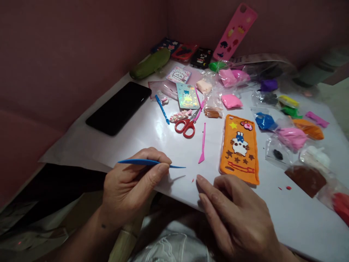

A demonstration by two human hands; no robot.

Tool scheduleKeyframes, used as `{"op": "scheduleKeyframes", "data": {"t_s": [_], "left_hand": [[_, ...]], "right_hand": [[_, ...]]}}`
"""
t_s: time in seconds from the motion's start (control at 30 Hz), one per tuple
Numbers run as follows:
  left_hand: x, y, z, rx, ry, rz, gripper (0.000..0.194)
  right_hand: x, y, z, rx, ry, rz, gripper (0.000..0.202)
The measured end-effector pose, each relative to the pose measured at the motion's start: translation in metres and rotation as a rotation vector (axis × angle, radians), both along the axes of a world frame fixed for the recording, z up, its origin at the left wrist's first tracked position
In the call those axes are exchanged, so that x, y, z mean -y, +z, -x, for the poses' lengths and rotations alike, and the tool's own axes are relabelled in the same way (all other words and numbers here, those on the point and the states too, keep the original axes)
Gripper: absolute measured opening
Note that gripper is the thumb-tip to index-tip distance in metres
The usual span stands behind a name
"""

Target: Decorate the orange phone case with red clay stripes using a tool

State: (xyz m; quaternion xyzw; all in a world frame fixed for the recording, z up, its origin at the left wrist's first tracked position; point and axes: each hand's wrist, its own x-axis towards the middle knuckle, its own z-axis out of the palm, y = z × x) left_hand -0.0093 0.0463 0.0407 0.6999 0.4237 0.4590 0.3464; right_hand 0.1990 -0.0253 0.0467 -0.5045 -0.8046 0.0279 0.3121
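Note:
My left hand (136, 182) pinches a thin blue pointed modelling tool (139, 162) between thumb and fingers; its tip hangs just above the white table surface. My right hand (240, 214) rests at the table's front edge, two fingertips stretched out slightly apart and nothing seen between them. Just left of those fingertips lies a tiny red sliver of clay (192, 180). Behind the right hand lies an orange clay-covered phone case (240, 149) with a white cat in blue, a yellow star, brown stars and a red banner outline. A pink modelling tool (203, 145) lies left of the case.
Red-handled scissors (185, 128), a blue tool (162, 109) and a holographic card (188, 96) lie mid-table. A black phone (120, 108) is at left. Bagged coloured clay (291, 137) fills the right side. Decorated cases (201, 57) and a green cucumber-like vegetable (151, 64) are at the back.

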Motion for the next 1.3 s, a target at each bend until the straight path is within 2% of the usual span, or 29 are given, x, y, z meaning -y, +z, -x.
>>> {"op": "scheduleKeyframes", "data": {"t_s": [0.17, 0.47, 1.3], "left_hand": [[0.0012, -0.0001, -0.0001, -0.002, -0.005, -0.014, 0.02], [-0.0003, 0.0007, 0.0003, -0.002, 0.006, -0.024, 0.018], [-0.0018, 0.0019, 0.0037, -0.051, -0.025, -0.05, 0.018]], "right_hand": [[0.0012, -0.0001, -0.009, 0.024, 0.028, 0.014, 0.024], [-0.0061, 0.0022, -0.0057, 0.093, 0.106, 0.013, 0.028], [-0.0047, -0.0002, -0.0074, 0.137, 0.076, -0.017, 0.024]]}}
